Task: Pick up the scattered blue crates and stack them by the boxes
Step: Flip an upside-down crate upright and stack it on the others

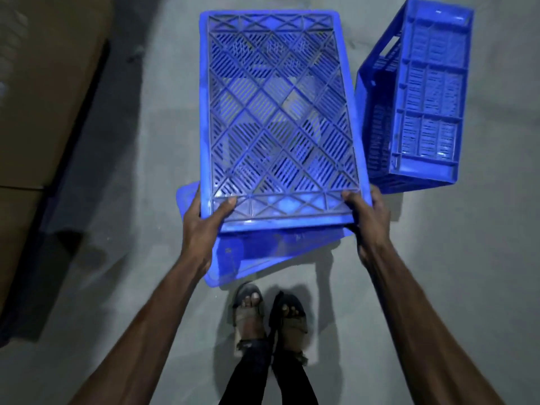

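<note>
Head view: centre of frame, a blue crate (280, 112) is held with its lattice base facing up at the camera. Left hand (204, 226) grips the near left corner, thumb on the lattice, fingers curled under the edge. Right hand (368, 220) grips the near right corner the same way. Second crate (263, 258) lies skewed beneath it, lower centre; contact between the two cannot be told. Third crate (423, 97) lies on its side, upper right, just beside the held one. Cardboard boxes (43, 97) fill the left edge. Sandalled feet (268, 314) stand on the grey floor (438, 258), bottom centre.
</note>
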### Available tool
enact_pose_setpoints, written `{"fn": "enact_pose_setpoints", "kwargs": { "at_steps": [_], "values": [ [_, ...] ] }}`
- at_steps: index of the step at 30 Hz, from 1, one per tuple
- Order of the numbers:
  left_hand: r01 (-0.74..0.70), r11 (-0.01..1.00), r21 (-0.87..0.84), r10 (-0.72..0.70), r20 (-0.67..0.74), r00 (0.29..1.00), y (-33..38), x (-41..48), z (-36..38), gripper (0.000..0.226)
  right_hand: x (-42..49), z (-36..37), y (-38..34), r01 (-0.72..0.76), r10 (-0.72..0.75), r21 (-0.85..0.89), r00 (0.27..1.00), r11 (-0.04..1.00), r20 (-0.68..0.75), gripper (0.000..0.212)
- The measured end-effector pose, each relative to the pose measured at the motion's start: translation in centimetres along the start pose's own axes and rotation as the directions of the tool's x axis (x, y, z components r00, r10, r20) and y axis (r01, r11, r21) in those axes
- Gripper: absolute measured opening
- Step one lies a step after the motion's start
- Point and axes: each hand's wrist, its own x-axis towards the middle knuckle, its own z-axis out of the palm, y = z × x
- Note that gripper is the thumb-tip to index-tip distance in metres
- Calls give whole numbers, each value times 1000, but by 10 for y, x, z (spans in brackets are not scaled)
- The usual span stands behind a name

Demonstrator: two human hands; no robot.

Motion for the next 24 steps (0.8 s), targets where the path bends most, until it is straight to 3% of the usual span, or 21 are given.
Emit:
{"fn": "enact_pose_setpoints", "kwargs": {
  "at_steps": [3,7,10,14,18,20,22,24],
  "values": [
    [33,998,47,-33,-3,999,-18,-47,-15,60,-34,-17,21,-46,46,-39,999,998,-7,15],
    [79,987,140,-74,-36,997,-47,-93,-30,52,-61,-40,51,-52,54,-76,998,996,28,17],
    [88,980,178,-96,34,995,-73,-116,-40,53,-71,-55,70,-33,39,-82,997,996,71,11],
    [148,953,264,-173,73,982,-105,-140,-43,63,-71,-75,91,-43,56,-117,992,992,115,15],
    [260,934,246,-276,34,960,-121,-153,-33,56,-65,-90,103,-78,109,-222,985,972,132,27],
    [298,924,240,-305,-10,952,-122,-149,-27,64,-62,-92,102,-93,133,-289,984,953,121,32],
    [335,902,274,-307,-139,941,-114,-138,-21,77,-62,-90,99,-74,113,-369,990,926,86,42],
    [242,887,393,-130,-290,948,-91,-119,-14,75,-71,-83,98,-46,47,-427,999,903,-9,56]
  ]
}}
